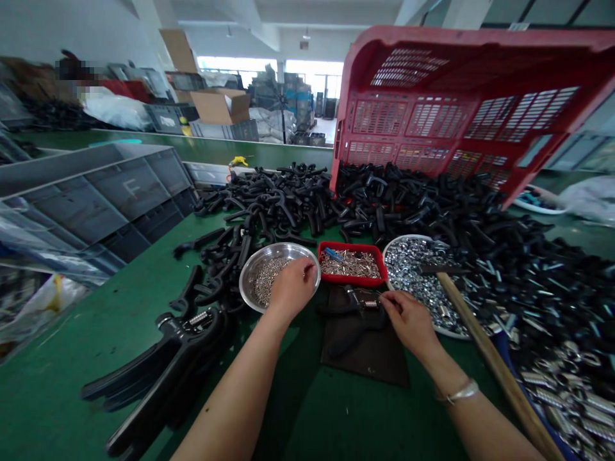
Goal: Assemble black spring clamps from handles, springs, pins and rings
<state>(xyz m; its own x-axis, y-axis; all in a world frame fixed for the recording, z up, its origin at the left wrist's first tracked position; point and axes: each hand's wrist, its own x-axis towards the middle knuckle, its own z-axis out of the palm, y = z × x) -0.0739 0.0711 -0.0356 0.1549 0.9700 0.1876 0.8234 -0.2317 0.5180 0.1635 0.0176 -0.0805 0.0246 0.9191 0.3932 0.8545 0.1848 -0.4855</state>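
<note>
My left hand [291,286] is over the right side of a round metal bowl [246,288] of tiny metal parts. Its fingers are curled together, and whatever is in them is too small to make out. On a dark mat [369,368] lies a black hand grip strengthener [350,336] with a coil spring [371,304] near its top. My right hand [410,320], a bracelet on its wrist, pinches at the spring's right end; what the fingertips hold is hidden. Just beyond the mat sits a red tray [353,280] of small metal pins, a blue item lying among them.
Several grip strengtheners [177,352] are stacked at left. Black handles [288,198] are heaped behind, under a tilted red crate [413,121]. At right, a wooden-handled hammer [475,333] leans across a white basin [391,238] of metal parts; springs [562,397] fill the near corner. Grey crates [120,192] stand left.
</note>
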